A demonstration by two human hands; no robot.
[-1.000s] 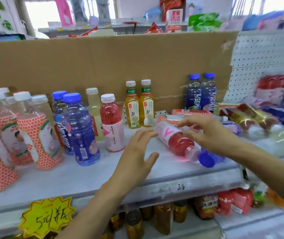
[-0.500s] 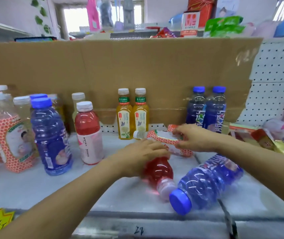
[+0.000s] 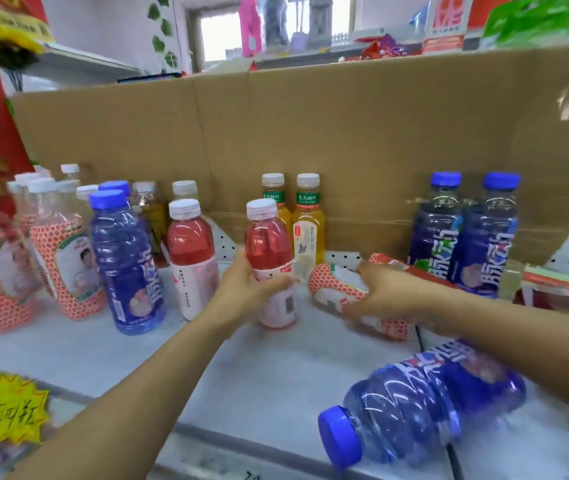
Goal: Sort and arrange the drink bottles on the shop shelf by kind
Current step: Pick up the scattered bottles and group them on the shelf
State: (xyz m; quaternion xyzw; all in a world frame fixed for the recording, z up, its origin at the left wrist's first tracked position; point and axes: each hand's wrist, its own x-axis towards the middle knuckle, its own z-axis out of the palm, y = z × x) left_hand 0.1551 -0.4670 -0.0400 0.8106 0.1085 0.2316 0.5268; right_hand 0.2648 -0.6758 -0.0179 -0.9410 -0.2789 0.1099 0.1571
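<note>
Head view: the left hand (image 3: 241, 292) curls its fingers round the lower label of an upright red drink bottle (image 3: 269, 244), a clear plastic cylinder with a ridged white cap. It stands on the pale, matte shelf (image 3: 276, 375), near the right of a second red bottle (image 3: 191, 251). The right hand (image 3: 380, 289), slightly blurred, wraps over a lying patterned bottle (image 3: 331, 285) sleeved in a red-and-white honeycomb print. A rounded, ribbed blue bottle (image 3: 425, 403) lies on its side near the shelf's front edge, with its glossy blue cap toward the camera. Behind stand two amber tea bottles (image 3: 309, 220) with green neck bands and two dark blue bottles (image 3: 463, 233), against flat brown cardboard (image 3: 345, 133).
</note>
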